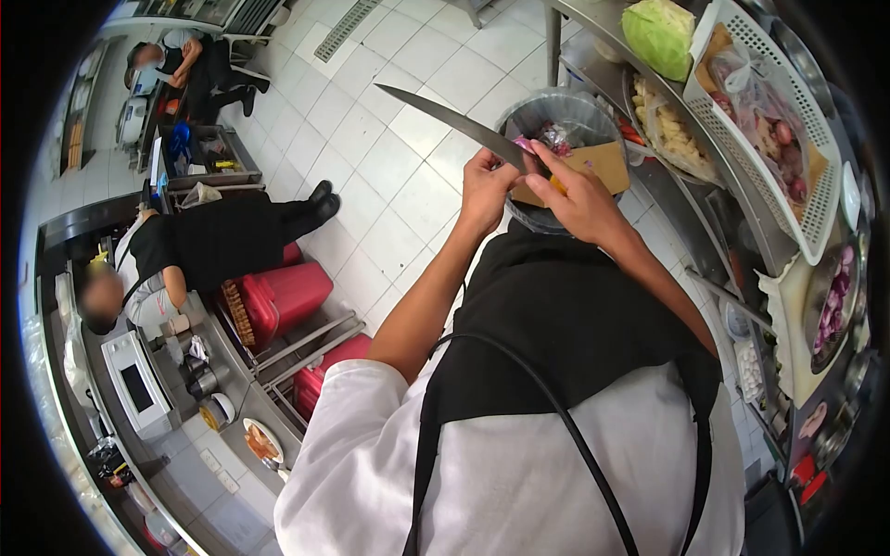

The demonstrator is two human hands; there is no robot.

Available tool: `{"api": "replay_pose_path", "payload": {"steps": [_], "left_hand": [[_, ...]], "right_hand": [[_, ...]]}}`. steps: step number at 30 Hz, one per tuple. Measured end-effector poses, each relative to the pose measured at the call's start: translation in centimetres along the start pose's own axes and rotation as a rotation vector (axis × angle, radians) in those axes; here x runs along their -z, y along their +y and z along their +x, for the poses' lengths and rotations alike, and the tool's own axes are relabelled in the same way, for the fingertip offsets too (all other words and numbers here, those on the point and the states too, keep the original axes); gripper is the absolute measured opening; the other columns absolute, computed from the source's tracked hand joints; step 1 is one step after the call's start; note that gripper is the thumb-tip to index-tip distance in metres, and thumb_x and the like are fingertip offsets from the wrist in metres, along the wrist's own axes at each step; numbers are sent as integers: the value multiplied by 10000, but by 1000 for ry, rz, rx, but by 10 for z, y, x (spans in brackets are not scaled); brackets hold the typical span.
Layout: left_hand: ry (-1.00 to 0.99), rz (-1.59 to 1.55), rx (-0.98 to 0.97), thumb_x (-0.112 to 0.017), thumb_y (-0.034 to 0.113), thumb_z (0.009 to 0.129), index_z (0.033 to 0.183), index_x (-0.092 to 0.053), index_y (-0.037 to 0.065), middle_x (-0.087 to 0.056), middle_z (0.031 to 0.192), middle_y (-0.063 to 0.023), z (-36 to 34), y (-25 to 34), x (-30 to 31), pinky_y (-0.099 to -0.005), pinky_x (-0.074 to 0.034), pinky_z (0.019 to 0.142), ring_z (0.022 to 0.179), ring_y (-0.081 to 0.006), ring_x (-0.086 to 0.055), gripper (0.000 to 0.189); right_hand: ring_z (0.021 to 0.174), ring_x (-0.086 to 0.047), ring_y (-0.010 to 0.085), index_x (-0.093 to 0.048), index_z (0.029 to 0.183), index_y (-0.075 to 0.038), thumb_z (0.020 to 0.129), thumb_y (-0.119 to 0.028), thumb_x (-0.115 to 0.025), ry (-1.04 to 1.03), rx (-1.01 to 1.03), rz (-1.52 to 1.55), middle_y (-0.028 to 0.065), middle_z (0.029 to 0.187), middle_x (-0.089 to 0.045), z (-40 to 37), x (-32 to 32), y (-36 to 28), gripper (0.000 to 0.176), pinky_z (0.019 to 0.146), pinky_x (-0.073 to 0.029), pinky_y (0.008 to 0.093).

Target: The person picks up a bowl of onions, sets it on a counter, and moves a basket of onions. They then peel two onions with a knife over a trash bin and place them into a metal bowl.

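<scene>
A large knife (454,119) points up and to the left, its long dark blade crossing above both hands. My right hand (584,196) is closed around its handle, of which a bit of yellow shows. Close beside the blade, my left hand (487,195) has its fingers curled in a pinch; what they hold is hidden. A small purple-pink piece, like red onion (526,145), shows at the blade near my right fingers. Under the hands stands a lined waste bin (528,116) with a cardboard piece (598,167) and scraps in it.
On the right counter are a cabbage (658,35), a white basket (820,148) with red onions in bags, and a bowl of cut purple onion (834,301). At left, a person (209,232) stands by a counter above red bins (287,301). Another person (199,69) is farther back.
</scene>
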State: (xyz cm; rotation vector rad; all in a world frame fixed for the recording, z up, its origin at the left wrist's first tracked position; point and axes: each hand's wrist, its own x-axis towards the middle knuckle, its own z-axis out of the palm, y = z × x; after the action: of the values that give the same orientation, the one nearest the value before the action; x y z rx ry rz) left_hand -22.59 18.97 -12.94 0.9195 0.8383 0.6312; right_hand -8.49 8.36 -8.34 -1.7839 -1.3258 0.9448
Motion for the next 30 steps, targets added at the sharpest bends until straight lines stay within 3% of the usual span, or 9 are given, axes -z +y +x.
{"api": "replay_pose_path", "payload": {"steps": [1, 7, 10, 13, 16, 19, 22, 30], "left_hand": [[16, -28, -5, -705, 64, 853, 1010, -632, 0, -660, 916, -45, -1, 0, -2, -232, -481, 654, 783, -102, -612, 185], [-22, 101, -54, -695, 22, 831, 1049, -623, -28, -673, 944, -65, 8, -11, 14, -269, -542, 761, 834, -132, -647, 234], [-17, 84, -30, -688, -15, 811, 1109, -612, -46, -675, 992, -78, 5, -13, 16, -278, -547, 816, 873, -144, -656, 309], [-72, 84, -13, -612, -77, 825, 1207, -570, -52, -633, 1170, -120, 3, -11, 22, -356, -566, 906, 992, -186, -658, 385], [-161, -16, 6, -646, -102, 794, 1247, -571, -51, -648, 1163, -109, -5, -1, 26, -305, -515, 926, 1041, -175, -639, 462], [-213, -101, 56, -610, -133, 808, 1270, -557, -49, -637, 1197, -113, -6, 4, 28, -331, -507, 967, 1088, -195, -632, 472], [-214, -157, 50, -585, -92, 846, 1300, -519, -49, -611, 1251, -143, -5, 3, 27, -411, -514, 1014, 1127, -242, -626, 461], [-193, -94, 18, -585, -113, 827, 1276, -530, -30, -634, 1197, -133, -1, 1, 33, -380, -510, 987, 1099, -220, -626, 460]], "right_hand": [[1052, -638, 417, -452, 1438, -30, 983, -432, -512, -41, -44, -2, 230, 1117, -679, -1, 3, -3, 610, 896, -489, 428], [993, -659, 400, -490, 1415, -48, 988, -424, -503, -50, -43, -31, 221, 1082, -687, 3, 1, -3, 569, 866, -505, 407], [959, -680, 366, -519, 1384, -38, 986, -433, -509, 38, 44, 115, 183, 1030, -716, 7, -9, 16, 561, 865, -504, 400], [709, -651, 255, -578, 1320, -53, 991, -467, -505, -43, -150, 399, 118, 807, -673, 14, -1, 26, 535, 664, -512, 357], [490, -522, 123, -611, 1272, -68, 996, -501, -494, -177, -416, 705, 36, 625, -543, 25, 16, 40, 527, 456, -440, 284], [420, -429, 53, -541, 846, -105, 1002, -532, -467, -80, -505, 728, -13, 580, -466, 35, 16, 51, 461, 371, -327, 201], [416, -419, 59, -581, 990, -87, 1005, -534, -461, -110, -485, 690, -4, 589, -477, 44, 13, 59, 463, 377, -324, 218], [459, -419, 56, -577, 1205, -65, 1014, -464, -478, -154, -432, 593, -17, 615, -474, 41, 6, 53, 454, 404, -341, 223]]}}
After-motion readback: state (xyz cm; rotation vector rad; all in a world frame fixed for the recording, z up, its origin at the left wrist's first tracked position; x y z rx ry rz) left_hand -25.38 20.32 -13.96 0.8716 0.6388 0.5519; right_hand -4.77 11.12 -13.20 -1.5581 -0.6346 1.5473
